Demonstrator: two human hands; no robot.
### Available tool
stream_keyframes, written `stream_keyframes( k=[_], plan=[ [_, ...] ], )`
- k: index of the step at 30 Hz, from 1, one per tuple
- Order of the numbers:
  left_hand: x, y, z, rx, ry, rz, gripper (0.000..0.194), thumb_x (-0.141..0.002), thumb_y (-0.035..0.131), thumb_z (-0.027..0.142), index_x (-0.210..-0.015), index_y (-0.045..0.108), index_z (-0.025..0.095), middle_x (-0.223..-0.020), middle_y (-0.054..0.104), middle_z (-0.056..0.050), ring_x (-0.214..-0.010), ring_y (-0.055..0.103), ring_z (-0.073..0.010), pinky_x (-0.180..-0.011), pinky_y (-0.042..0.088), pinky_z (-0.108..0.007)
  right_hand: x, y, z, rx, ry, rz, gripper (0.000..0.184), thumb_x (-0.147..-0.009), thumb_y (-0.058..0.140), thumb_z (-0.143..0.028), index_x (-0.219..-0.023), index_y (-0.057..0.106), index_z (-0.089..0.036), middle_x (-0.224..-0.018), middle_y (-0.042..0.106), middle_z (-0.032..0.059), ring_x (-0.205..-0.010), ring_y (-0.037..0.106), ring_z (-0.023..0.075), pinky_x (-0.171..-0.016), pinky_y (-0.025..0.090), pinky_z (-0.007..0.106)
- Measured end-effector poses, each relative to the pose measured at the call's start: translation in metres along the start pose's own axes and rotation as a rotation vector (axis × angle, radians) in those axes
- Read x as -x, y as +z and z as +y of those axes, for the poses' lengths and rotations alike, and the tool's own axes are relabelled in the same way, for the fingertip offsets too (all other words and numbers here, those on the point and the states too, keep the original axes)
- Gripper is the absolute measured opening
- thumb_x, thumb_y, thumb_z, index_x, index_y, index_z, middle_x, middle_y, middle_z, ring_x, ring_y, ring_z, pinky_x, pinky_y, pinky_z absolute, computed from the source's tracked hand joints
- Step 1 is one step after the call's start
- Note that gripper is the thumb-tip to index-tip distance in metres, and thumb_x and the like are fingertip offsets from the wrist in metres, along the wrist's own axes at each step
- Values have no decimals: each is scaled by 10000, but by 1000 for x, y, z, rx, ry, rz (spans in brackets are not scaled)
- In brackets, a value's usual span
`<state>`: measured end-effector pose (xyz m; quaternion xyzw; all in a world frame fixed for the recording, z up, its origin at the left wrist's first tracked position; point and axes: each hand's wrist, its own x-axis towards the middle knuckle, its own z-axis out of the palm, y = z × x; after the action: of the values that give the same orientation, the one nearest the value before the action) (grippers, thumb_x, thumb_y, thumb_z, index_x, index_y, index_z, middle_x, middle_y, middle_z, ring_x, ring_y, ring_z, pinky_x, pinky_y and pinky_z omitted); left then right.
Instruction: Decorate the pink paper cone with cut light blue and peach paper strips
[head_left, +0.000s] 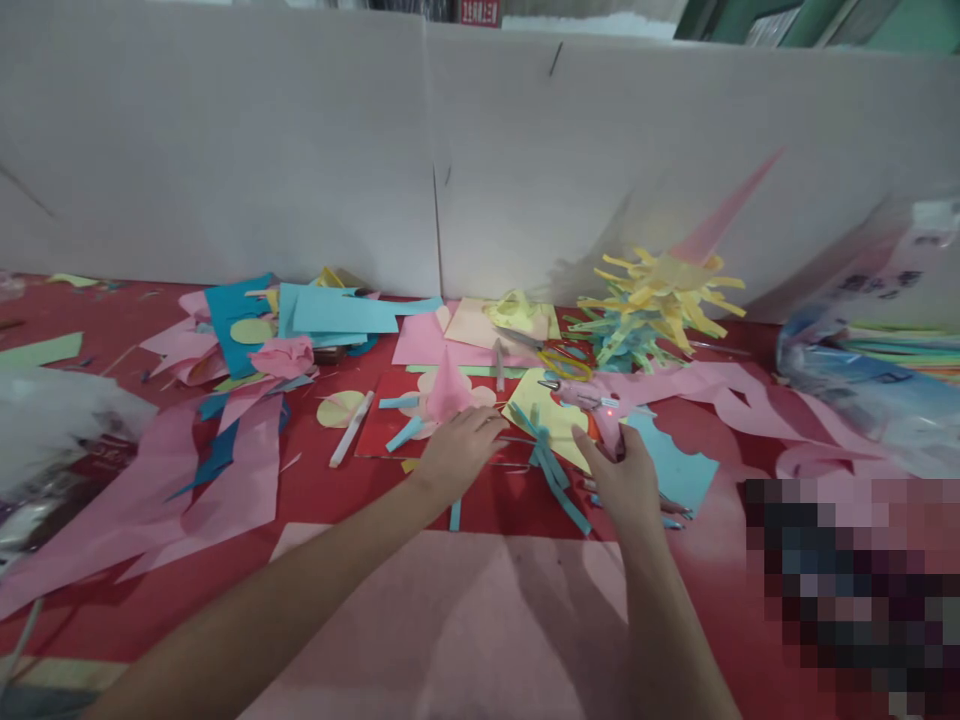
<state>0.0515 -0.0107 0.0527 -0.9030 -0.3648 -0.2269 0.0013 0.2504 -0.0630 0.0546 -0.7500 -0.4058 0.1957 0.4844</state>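
Observation:
My right hand [628, 480] is closed round the handle of a pink hot glue gun [600, 398], whose metal nozzle points left and whose small red light glows. My left hand [461, 450] has its fingers bent over the near right edge of a paper flower [424, 385] with a pink paper cone [448, 388] standing on it; the thumb is hidden. Light blue strips [405, 434] stick out from the flower's left side. The flower lies on a red sheet [375, 425]. Between my hands are loose blue paper strips [551, 470] and a yellow paper piece [562, 430].
A white marker [351, 430] lies left of the flower, scissors with yellow handles [566, 364] behind it. A fringed paper piece with a tall pink cone [724, 215] stands back right. Paper scraps [247, 460] and plastic bags [862, 330] flank the work area; a white panel [300, 150] stands behind.

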Motion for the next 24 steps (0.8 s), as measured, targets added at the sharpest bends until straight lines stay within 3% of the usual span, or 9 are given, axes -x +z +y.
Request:
stream_keyframes(
  k=[3, 7, 13, 18, 24],
  plan=[
    [-12, 20, 6, -79, 10, -91, 189, -859, 466, 275, -972, 574, 168, -997, 595, -52, -921, 537, -185, -759, 439, -322, 0, -1, -2, -9, 13, -15, 424, -620, 598, -573, -754, 487, -187, -554, 411, -65, -516, 408, 112, -494, 365, 249],
    [-21, 21, 3, -60, 52, -95, 214, -879, 413, 220, -836, 619, 184, -884, 604, -35, -856, 543, -174, -727, 440, -317, 1, -2, -4, -12, 31, -26, 412, -632, 590, -571, -748, 478, -192, -556, 419, -65, -509, 398, 107, -495, 362, 244],
    [23, -2, -24, 157, -8, 73, 340, -917, 294, 290, -986, 622, 228, -888, 656, -33, -855, 582, -155, -764, 458, -322, 5, 0, -8, 20, -4, -41, 411, -646, 576, -582, -745, 481, -194, -550, 417, -64, -515, 395, 112, -514, 353, 246],
    [57, -16, -47, 156, -85, 43, 302, -902, 349, 269, -910, 651, 255, -889, 691, -8, -868, 612, -138, -754, 444, -303, 13, 12, -12, 113, -67, -97, 416, -682, 548, -566, -824, 510, -177, -615, 465, -33, -555, 430, 126, -545, 349, 249],
    [63, -13, -52, 180, -143, 37, 304, -904, 342, 260, -926, 646, 258, -910, 701, 13, -821, 628, -129, -714, 426, -298, 21, 29, -14, 256, -87, -154, 550, -667, 537, -583, -1017, 517, -159, -780, 553, 28, -664, 497, 158, -594, 361, 253]
  ],
)
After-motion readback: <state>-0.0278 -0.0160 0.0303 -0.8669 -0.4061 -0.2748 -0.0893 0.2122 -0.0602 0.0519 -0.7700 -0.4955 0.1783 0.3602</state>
